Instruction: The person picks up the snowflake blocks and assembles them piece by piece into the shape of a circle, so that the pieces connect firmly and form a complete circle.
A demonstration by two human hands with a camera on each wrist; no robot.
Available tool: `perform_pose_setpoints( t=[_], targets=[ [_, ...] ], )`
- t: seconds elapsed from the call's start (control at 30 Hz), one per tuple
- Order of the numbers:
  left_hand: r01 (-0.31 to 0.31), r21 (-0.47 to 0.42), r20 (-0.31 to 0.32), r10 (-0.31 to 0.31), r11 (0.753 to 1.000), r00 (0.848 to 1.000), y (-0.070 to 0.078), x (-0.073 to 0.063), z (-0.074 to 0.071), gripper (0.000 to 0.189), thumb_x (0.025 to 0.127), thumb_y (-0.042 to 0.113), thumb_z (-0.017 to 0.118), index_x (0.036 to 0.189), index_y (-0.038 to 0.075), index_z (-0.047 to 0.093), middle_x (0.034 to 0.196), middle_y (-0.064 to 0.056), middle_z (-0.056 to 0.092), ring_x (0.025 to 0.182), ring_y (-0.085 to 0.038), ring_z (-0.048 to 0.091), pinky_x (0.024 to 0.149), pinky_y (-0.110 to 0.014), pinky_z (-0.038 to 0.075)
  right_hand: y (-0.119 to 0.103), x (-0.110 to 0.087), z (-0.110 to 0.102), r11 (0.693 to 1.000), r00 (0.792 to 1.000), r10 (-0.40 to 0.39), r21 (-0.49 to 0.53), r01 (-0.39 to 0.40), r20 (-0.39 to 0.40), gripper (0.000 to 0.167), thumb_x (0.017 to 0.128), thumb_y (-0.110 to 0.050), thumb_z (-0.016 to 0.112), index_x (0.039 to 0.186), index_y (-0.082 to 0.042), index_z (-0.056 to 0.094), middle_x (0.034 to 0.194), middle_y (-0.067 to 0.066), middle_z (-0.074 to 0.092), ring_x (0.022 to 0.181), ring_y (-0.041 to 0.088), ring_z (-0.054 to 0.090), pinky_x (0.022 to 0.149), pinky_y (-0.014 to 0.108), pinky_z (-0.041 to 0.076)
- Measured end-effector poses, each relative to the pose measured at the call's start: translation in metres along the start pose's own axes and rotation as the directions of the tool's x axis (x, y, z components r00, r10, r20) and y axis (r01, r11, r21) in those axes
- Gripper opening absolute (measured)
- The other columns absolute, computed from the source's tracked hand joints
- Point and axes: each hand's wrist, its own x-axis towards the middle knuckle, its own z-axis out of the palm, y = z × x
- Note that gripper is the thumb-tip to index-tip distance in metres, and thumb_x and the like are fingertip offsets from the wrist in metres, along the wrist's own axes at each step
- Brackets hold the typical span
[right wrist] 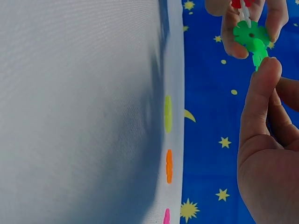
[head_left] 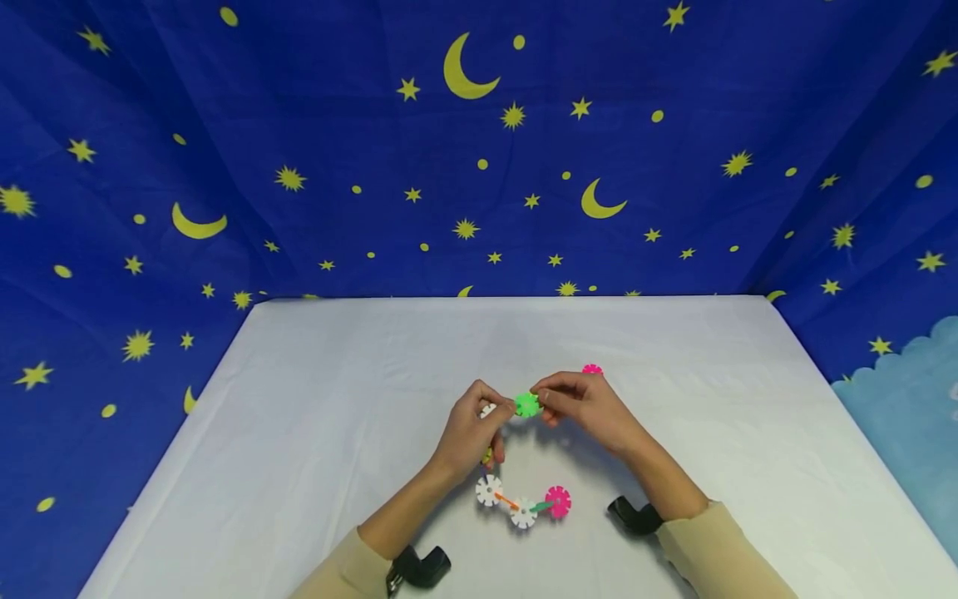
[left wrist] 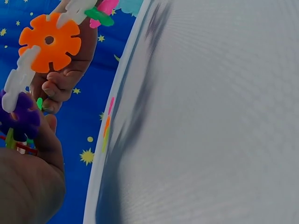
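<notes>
A chain of slotted plastic flower discs hangs from my left hand (head_left: 470, 433), whose thumb and fingers grip it near its upper end. The dangling part includes white discs (head_left: 489, 490), an orange disc (left wrist: 49, 41), a purple disc (left wrist: 21, 116) and a pink disc (head_left: 557, 502). Between the hands is a green disc (head_left: 527, 405); in the right wrist view a bright green disc (right wrist: 259, 53) is slotted into a darker green disc (right wrist: 251, 35). My right hand (head_left: 587, 408) pinches the bright green disc between thumb and finger. The left fingers partly hide the chain.
Loose discs lie on the white table (head_left: 337, 333) beyond the right hand: a pink disc (head_left: 592, 370), an orange disc (right wrist: 169, 166) and a yellow-green disc (right wrist: 168, 114). Black wrist mounts (head_left: 634, 516) sit by both forearms. A blue star-patterned cloth (head_left: 374, 141) hangs behind the table.
</notes>
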Motion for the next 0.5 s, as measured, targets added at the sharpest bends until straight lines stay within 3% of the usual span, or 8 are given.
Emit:
perform_pose_setpoints(
  t=[0.2, 0.4, 0.5],
  targets=[
    [-0.006, -0.003, -0.009, 0.006, 1.0, 1.0, -0.001, 0.002, 0.0, 0.017, 0.097, 0.012, 0.053, 0.11, 0.002, 0.048, 0.111, -0.017, 0.059, 0.038, -0.017, 0.049, 0.033, -0.026, 0.039, 0.004, 0.001, -0.006, 1.0, 1.0, -0.011, -0.001, 0.011, -0.024, 0.032, 0.097, -0.023, 0.06, 0.114, 0.004, 0.064, 0.095, 0.03, 0.063, 0.08, 0.043, 0.063, 0.072, 0.043, 0.056],
    [-0.017, 0.044, -0.008, 0.017, 0.999, 1.0, 0.002, 0.002, -0.001, 0.03, 0.099, 0.011, 0.049, 0.128, 0.013, 0.058, 0.107, -0.013, 0.061, 0.039, -0.018, 0.048, 0.034, -0.028, 0.043, 0.011, 0.004, -0.013, 0.999, 0.998, -0.009, -0.033, 0.007, -0.065, 0.032, 0.096, -0.022, 0.061, 0.111, 0.007, 0.064, 0.095, 0.03, 0.063, 0.074, 0.037, 0.064, 0.067, 0.039, 0.056],
    [-0.019, 0.052, -0.002, 0.019, 0.998, 1.0, 0.002, 0.002, -0.002, 0.033, 0.1, 0.011, 0.048, 0.13, 0.016, 0.059, 0.092, -0.015, 0.061, 0.037, -0.018, 0.046, 0.035, -0.027, 0.042, 0.014, 0.005, -0.016, 0.997, 0.998, -0.005, -0.071, 0.0, -0.066, 0.033, 0.097, -0.022, 0.061, 0.112, 0.007, 0.064, 0.093, 0.029, 0.064, 0.074, 0.037, 0.064, 0.067, 0.039, 0.056]
  ],
)
